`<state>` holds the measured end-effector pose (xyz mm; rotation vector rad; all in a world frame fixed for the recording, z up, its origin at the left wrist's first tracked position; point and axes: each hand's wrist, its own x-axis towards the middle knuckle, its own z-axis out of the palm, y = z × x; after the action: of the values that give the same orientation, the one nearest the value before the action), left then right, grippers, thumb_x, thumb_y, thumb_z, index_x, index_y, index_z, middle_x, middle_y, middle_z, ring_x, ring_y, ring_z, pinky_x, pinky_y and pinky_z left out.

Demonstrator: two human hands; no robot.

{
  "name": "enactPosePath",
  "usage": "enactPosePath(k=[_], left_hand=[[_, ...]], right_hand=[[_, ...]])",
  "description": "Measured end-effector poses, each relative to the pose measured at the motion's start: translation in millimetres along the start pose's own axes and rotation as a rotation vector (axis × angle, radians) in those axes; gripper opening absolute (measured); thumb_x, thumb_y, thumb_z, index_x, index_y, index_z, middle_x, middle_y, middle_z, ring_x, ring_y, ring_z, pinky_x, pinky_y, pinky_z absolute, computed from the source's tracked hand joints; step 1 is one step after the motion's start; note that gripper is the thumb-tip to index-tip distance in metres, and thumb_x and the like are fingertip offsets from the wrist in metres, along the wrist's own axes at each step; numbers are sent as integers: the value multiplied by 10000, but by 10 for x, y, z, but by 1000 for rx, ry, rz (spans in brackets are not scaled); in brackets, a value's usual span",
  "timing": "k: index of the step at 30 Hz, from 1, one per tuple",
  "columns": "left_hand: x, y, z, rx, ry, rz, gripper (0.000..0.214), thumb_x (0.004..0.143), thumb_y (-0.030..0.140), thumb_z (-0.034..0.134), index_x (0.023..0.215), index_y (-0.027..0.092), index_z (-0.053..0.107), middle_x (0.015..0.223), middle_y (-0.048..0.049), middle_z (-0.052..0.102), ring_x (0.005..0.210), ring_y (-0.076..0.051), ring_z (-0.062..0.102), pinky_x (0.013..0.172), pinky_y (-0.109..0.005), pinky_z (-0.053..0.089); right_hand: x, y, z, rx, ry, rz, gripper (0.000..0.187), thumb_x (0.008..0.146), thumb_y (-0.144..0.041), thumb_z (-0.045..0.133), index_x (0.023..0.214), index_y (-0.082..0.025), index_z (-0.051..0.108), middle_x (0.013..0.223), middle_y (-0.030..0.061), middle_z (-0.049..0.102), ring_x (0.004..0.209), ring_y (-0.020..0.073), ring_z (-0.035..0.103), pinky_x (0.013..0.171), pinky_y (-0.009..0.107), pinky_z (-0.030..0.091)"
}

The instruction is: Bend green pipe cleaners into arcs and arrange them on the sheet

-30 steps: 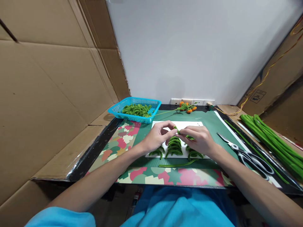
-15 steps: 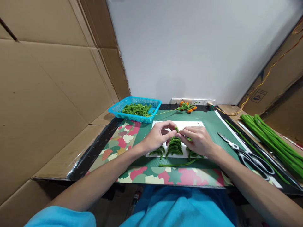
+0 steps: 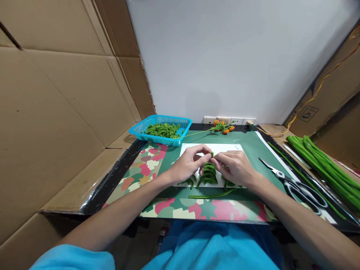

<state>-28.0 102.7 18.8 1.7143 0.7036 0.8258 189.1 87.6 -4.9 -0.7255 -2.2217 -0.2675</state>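
Observation:
Between the fingertips of my left hand (image 3: 191, 161) and my right hand (image 3: 234, 165) is a short green pipe cleaner piece (image 3: 212, 154), mostly hidden by the fingers. Both hands are closed in a pinch, close together above a white sheet (image 3: 184, 150). Under them, curved green pipe cleaner pieces (image 3: 208, 175) lie stacked in a row on the sheet. More curved pieces lie to the left (image 3: 189, 182) and right (image 3: 229, 183), partly covered by my hands. A longer green pipe cleaner (image 3: 212, 195) rests in front of the sheet.
A blue basket (image 3: 182, 140) with green pieces stands at back left. Orange flowers on a stem (image 3: 224, 127) lie near the wall sockets (image 3: 237, 121). Open scissors (image 3: 292, 185) and a bundle of long pipe cleaners (image 3: 323, 165) lie right. Cardboard (image 3: 56, 93) walls the left side.
Hardly anything differs. The fingertips have shifted very slightly right, still pinching the small green piece; the things on the table lie as before.

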Motion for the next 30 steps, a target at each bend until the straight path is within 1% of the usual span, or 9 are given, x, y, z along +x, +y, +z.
enactPosePath(k=[4, 9, 11, 15, 19, 23, 27, 30], left_hand=[[-3, -4, 3, 6, -9, -3, 339, 919, 470, 760, 956, 151, 651, 761, 37, 553, 520, -53, 458, 454, -181, 333], [-8, -3, -8, -27, -42, -21, 364, 915, 493, 756, 989, 148, 670, 730, 34, 554, 539, -67, 477, 474, -182, 363], [-3, 4, -12, -49, -60, -41, 374, 905, 500, 764, 991, 148, 671, 714, 37, 553, 526, -67, 480, 464, -180, 359], [7, -2, -18, -50, -66, -61, 387, 873, 498, 794, 977, 144, 677, 726, 31, 565, 533, -68, 487, 453, -175, 358], [6, -27, -21, -77, -86, -86, 391, 868, 500, 799, 948, 140, 670, 671, 49, 529, 480, -54, 427, 422, -176, 317], [-7, -17, -10, -84, -94, -83, 387, 868, 499, 798, 943, 142, 669, 653, 56, 523, 471, -54, 414, 434, -186, 319], [-15, 1, 1, -65, -88, -67, 385, 864, 494, 802, 924, 138, 668, 656, 55, 518, 483, -45, 385, 446, -182, 284], [-4, -11, -4, -89, -93, -78, 389, 850, 492, 814, 927, 141, 663, 658, 53, 513, 487, -50, 393, 436, -179, 281]], right_hand=[[-7, 2, 0, 5, 24, 20, 281, 1074, -233, 509, 795, -216, 526, 581, -33, 578, 479, 114, 470, 549, 281, 287], [-13, -2, 3, 22, 39, 46, 148, 1074, -249, 524, 941, -210, 574, 609, -41, 631, 491, 113, 546, 550, 259, 325], [-9, -7, 0, 32, 32, 48, 126, 1074, -247, 526, 961, -210, 570, 606, -47, 628, 492, 112, 551, 550, 253, 332], [1, -24, -9, 17, 16, 44, 149, 1062, -216, 509, 918, -219, 547, 568, -58, 583, 459, 110, 490, 532, 260, 306], [-1, -35, -10, -10, 56, 22, 177, 1027, -159, 517, 864, -223, 544, 544, -60, 555, 441, 108, 445, 521, 269, 283], [-4, -38, -16, 0, 83, 8, 173, 1029, -173, 531, 865, -222, 556, 532, -63, 540, 437, 111, 434, 519, 275, 290], [6, -39, -25, 20, 48, 18, 159, 1042, -216, 538, 884, -226, 553, 544, -65, 556, 441, 110, 444, 518, 269, 297], [10, -36, -20, 31, 34, 36, 160, 1026, -173, 519, 879, -227, 554, 541, -70, 550, 433, 101, 439, 509, 259, 286]])
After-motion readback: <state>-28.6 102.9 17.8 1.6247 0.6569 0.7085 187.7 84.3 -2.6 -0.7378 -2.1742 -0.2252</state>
